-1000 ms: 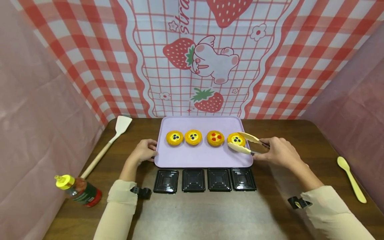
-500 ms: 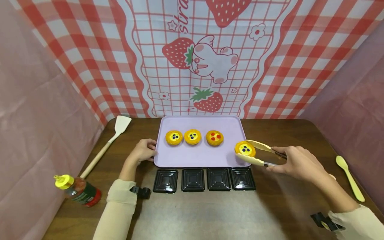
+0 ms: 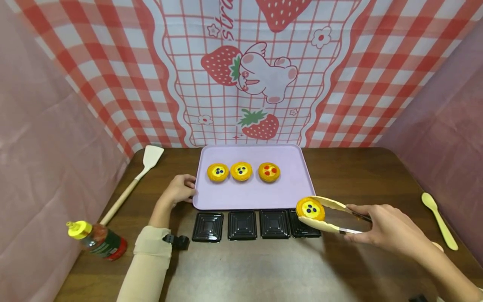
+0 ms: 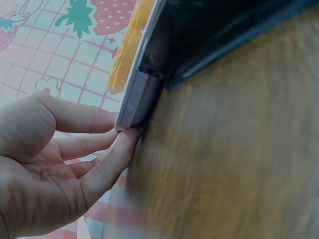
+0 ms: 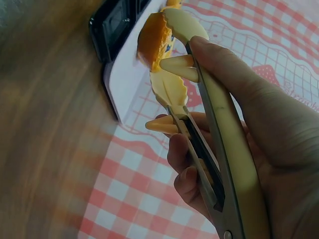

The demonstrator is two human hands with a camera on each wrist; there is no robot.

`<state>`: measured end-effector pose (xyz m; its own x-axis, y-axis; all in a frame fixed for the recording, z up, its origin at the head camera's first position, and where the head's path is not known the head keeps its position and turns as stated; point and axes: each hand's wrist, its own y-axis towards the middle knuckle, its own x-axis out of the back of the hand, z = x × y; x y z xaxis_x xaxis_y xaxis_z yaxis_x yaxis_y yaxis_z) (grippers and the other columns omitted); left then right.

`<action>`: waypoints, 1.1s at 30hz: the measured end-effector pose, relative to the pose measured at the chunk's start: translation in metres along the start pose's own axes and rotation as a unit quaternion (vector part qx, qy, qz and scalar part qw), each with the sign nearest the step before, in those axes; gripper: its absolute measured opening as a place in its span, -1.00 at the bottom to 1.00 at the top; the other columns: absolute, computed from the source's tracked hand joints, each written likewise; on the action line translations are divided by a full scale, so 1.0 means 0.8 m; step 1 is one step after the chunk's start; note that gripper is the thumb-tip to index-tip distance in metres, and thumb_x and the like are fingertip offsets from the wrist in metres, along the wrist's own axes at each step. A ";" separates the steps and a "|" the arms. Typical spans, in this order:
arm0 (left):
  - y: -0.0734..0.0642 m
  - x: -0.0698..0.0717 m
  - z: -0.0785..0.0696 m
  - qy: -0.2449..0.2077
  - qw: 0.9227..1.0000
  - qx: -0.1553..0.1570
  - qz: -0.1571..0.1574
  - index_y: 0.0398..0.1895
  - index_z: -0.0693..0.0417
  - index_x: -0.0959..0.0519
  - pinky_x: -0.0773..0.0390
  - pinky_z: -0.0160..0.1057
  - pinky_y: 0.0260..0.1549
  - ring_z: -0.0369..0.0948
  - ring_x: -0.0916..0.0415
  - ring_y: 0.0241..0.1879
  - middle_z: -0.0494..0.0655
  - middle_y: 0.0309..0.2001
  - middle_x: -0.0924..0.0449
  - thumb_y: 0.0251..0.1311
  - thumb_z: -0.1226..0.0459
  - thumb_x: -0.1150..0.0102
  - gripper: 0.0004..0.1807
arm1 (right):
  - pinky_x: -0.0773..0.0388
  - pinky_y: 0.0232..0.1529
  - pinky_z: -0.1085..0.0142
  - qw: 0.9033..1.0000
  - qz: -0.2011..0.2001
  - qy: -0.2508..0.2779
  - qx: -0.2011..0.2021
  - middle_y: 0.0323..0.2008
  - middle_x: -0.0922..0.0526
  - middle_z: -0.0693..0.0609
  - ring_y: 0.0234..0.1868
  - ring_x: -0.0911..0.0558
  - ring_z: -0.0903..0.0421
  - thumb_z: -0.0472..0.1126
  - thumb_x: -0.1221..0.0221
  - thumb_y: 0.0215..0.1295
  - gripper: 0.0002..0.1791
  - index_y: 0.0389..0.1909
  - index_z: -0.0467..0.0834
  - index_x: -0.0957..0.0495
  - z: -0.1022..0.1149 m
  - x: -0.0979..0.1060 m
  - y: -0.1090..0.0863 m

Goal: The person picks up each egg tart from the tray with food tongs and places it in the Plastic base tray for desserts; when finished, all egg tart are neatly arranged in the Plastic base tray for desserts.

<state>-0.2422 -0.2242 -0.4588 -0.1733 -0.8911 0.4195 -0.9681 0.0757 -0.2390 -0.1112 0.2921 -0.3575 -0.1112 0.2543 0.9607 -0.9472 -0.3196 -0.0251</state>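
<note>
My right hand (image 3: 392, 228) grips cream-tipped tongs (image 5: 227, 134), with the thumb on one arm and fingers curled round the other. Between the tong tips sits an egg tart (image 3: 310, 209) with dark blue dots on its yellow filling. It is held over the lilac tray's near right corner and overlaps the rightmost black square container (image 3: 305, 230). At the tray's left edge, my left hand (image 3: 181, 189) pinches the rim of the lilac tray (image 4: 130, 105) between thumb and fingers. On the tray stand two blue-dotted tarts (image 3: 241, 171) and one red-dotted tart (image 3: 269, 172).
More black square containers (image 3: 242, 225) line the tray's front edge. At left lie a white spatula (image 3: 151, 157) with a wooden handle and a yellow-capped sauce bottle (image 3: 103, 241). A pale yellow spoon (image 3: 439, 220) lies at far right. A checked strawberry cloth (image 3: 260, 84) hangs behind.
The right hand's tongs have lifted the rightmost blue-dotted tart off its place on the tray and carried it toward the near right. The left hand keeps its place at the tray's edge.
</note>
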 end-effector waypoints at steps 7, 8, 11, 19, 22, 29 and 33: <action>0.000 -0.001 0.004 0.008 1.000 0.001 -0.001 0.18 0.50 -0.37 -0.71 -0.12 -0.46 -0.07 -0.52 -0.36 0.25 -0.19 -0.45 0.06 0.56 -0.18 -0.46 | -0.29 -0.61 0.38 0.999 0.034 0.020 -0.003 -0.31 -0.69 0.13 -0.58 -0.35 0.31 0.34 -0.45 -0.16 -0.08 0.16 -0.20 -0.60 0.001 -0.015 -0.003; -0.001 -0.002 0.003 0.010 1.000 -0.001 0.001 0.19 0.51 -0.37 -0.71 -0.12 -0.45 -0.07 -0.52 -0.36 0.26 -0.19 -0.45 0.06 0.56 -0.17 -0.46 | -0.27 -0.62 0.38 0.999 0.039 0.022 -0.004 -0.34 -0.67 0.16 -0.60 -0.33 0.31 0.33 -0.45 -0.14 -0.08 0.17 -0.21 -0.59 0.001 -0.017 -0.004; -0.001 -0.003 0.002 0.006 1.000 0.000 0.002 0.18 0.50 -0.38 -0.71 -0.12 -0.46 -0.07 -0.51 -0.37 0.24 -0.20 -0.45 0.05 0.56 -0.17 -0.46 | -0.23 -0.66 0.38 0.998 0.048 0.026 -0.015 -0.46 -0.59 0.23 -0.65 -0.27 0.30 0.31 -0.46 -0.14 -0.07 0.19 -0.21 -0.57 0.001 -0.022 -0.004; -0.001 0.000 0.001 -0.001 1.000 -0.002 -0.004 0.16 0.51 -0.38 -0.71 -0.16 -0.48 -0.10 -0.50 -0.38 0.21 -0.23 -0.45 0.05 0.56 -0.17 -0.46 | -0.19 -0.71 0.39 0.999 0.039 0.016 -0.006 -0.66 -0.34 0.23 -0.71 -0.18 0.34 0.28 -0.47 -0.12 -0.12 0.18 -0.19 -0.59 0.004 -0.026 0.003; 0.000 0.000 0.003 -0.005 1.000 -0.004 -0.003 0.16 0.51 -0.38 -0.71 -0.15 -0.48 -0.09 -0.50 -0.38 0.21 -0.23 -0.45 0.04 0.56 -0.18 -0.47 | -0.19 -0.71 0.39 0.999 0.038 0.015 -0.006 -0.66 -0.34 0.23 -0.70 -0.18 0.33 0.27 -0.47 -0.12 -0.12 0.18 -0.19 -0.59 0.005 -0.026 0.003; -0.005 0.002 0.000 -0.013 1.000 -0.028 0.005 0.10 0.55 -0.38 -0.71 -0.11 -0.49 -0.06 -0.52 -0.40 0.23 -0.27 -0.45 -0.01 0.56 -0.18 -0.48 | -0.19 -0.69 0.37 1.000 0.027 0.005 -0.011 -0.66 -0.31 0.23 -0.68 -0.19 0.31 0.26 -0.49 -0.15 -0.12 0.17 -0.17 -0.60 0.004 -0.030 0.000; -0.004 0.002 0.000 -0.006 1.000 -0.023 0.000 0.11 0.53 -0.39 -0.71 -0.14 -0.50 -0.09 -0.53 -0.41 0.23 -0.25 -0.47 0.02 0.56 -0.17 -0.49 | -0.33 -0.60 0.31 1.000 0.008 0.003 -0.004 -0.52 -0.58 0.12 -0.57 -0.37 0.25 0.30 -0.51 -0.23 -0.07 0.14 -0.21 -0.60 0.004 -0.032 -0.001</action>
<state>-0.2391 -0.2256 -0.4576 -0.1719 -0.8964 0.4085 -0.9752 0.0961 -0.1993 -0.1065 0.2828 -0.3808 -0.1281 0.2552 0.9584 -0.9475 -0.3169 -0.0423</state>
